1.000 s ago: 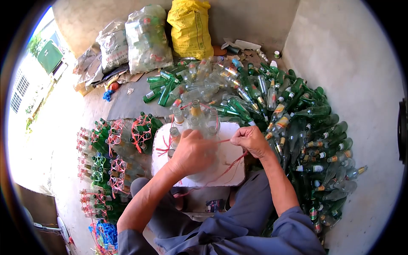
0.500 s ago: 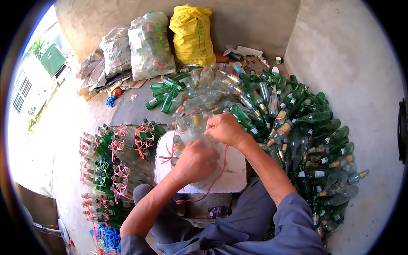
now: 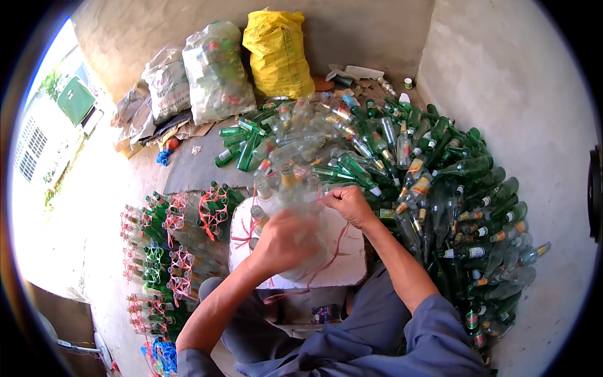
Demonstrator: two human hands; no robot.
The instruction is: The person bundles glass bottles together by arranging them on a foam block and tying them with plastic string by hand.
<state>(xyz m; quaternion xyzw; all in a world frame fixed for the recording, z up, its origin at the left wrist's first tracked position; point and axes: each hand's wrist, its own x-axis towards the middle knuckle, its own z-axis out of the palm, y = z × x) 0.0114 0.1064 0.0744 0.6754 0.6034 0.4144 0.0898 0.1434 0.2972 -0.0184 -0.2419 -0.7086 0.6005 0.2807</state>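
Several clear glass bottles [image 3: 263, 188] stand upright in a cluster on a white-topped stool [image 3: 347, 267] between my knees. Red string [image 3: 340, 244] runs around the bottle necks, and a loose length trails over the stool's front. My right hand [image 3: 349, 205] is closed in a pinch on the string, just right of the bottle necks. Over the near side of the cluster is my left hand [image 3: 289, 242], smeared by motion. Its fingers and whatever they hold cannot be made out, and it hides some of the bottles.
Bundles of bottles tied with string [image 3: 182, 270] stand at the left. A large heap of loose green and clear bottles [image 3: 468, 166] curves around the back and right. A yellow sack [image 3: 276, 53] and a clear bag of bottles [image 3: 217, 75] lean on the back wall. Blue string [image 3: 164, 353] lies at lower left.
My right hand has moved right and slightly down, away from the bottle necks, drawing the string outward. My left hand stays over the cluster, still blurred. The view has shifted slightly.
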